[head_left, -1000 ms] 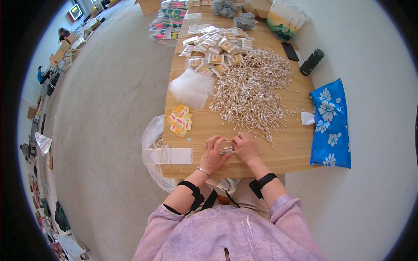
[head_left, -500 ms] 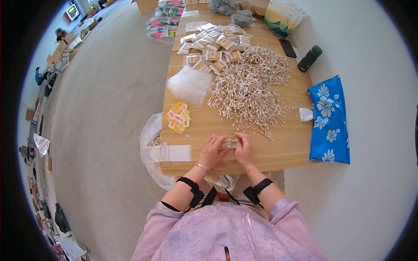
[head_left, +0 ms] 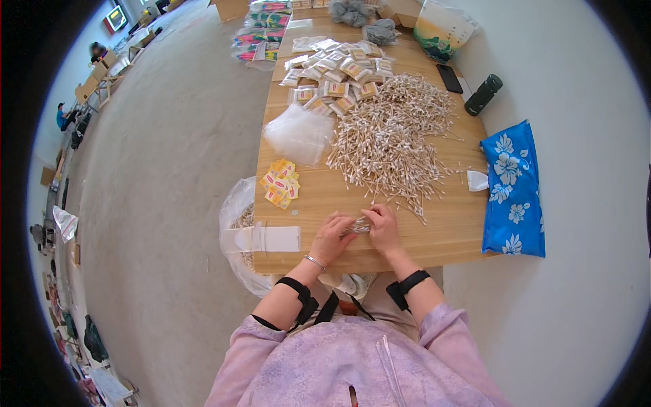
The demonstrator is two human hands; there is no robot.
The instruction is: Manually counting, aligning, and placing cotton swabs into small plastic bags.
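Near the front edge of the wooden table, my left hand is closed around a small bunch of cotton swabs. From the other side my right hand grips the ends of the same bunch, its fingers curled at the tips. A large heap of loose cotton swabs spreads just beyond both hands. To the left of my left hand lies a white rectangular card or block. Small yellow printed cards are piled behind it, with a stack of clear plastic bags farther back.
Filled swab packets lie heaped at the table's far part. On the right are a blue flowered pouch, a dark bottle and a phone. A clear bag of swabs hangs off the left edge.
My right hand has shifted slightly right and up, its forearm turning outward. The left hand stays almost in place, and the swabs remain between both hands.
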